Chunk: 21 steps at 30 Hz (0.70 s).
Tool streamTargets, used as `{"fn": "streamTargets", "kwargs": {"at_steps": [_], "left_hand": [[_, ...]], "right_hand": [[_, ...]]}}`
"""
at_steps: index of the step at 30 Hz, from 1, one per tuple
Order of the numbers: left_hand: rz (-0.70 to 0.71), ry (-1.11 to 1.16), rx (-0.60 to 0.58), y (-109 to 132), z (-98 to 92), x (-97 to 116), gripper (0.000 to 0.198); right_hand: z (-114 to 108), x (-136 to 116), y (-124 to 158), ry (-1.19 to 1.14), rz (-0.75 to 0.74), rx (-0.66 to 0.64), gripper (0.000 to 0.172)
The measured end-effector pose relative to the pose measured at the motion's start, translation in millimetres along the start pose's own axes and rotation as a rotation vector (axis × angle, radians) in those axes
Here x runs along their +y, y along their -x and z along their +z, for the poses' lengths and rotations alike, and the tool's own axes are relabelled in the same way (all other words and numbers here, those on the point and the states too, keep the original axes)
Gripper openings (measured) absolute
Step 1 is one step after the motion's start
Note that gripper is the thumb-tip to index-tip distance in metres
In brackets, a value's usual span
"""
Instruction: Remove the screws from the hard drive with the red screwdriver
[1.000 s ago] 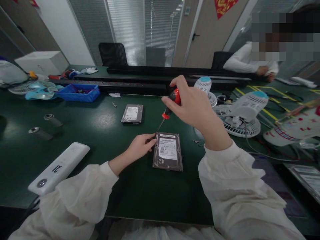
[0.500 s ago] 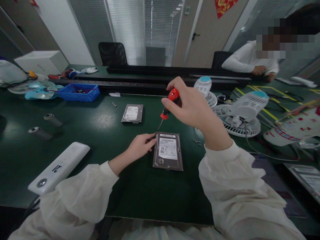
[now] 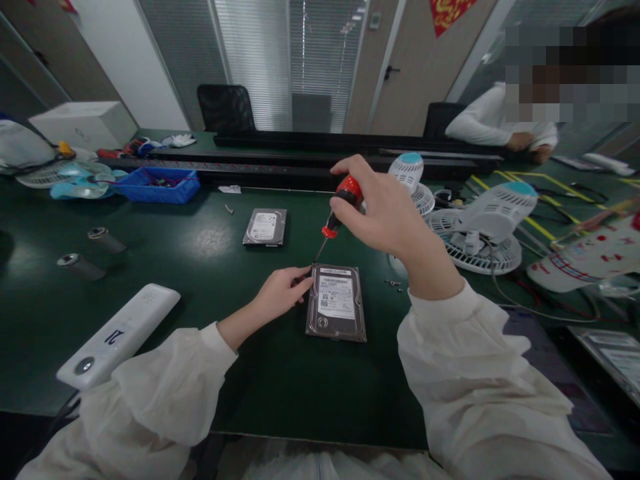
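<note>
Well inside the table edge [image 3: 320,437], the held hard drive [image 3: 336,303]

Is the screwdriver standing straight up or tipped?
Tipped: the screwdriver slants, its handle farther right than its tip, near the nearer hard drive.

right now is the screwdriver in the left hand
No, the right hand grips the screwdriver, while the left hand touches the nearer hard drive.

A white box [image 3: 83,127] sits at ten o'clock, a black chair [image 3: 225,110] at eleven, a white fan [image 3: 485,219] (blue-topped) at three.
</note>
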<state>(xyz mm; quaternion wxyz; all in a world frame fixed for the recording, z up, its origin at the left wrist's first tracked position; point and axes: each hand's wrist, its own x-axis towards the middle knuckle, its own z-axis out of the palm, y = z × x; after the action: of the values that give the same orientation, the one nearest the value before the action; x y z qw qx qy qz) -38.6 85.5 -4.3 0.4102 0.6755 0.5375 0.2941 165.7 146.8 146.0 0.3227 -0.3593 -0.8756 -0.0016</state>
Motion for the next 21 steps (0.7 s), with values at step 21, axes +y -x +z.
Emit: {"fn": "streamTargets", "kwargs": {"at_steps": [21], "left_hand": [[0.020, 0.008, 0.004, -1.7, 1.5, -1.5, 0.047]], "right_hand": [[1.8, -1.0, -1.9, 0.044, 0.018, -0.005, 0.042]]}}
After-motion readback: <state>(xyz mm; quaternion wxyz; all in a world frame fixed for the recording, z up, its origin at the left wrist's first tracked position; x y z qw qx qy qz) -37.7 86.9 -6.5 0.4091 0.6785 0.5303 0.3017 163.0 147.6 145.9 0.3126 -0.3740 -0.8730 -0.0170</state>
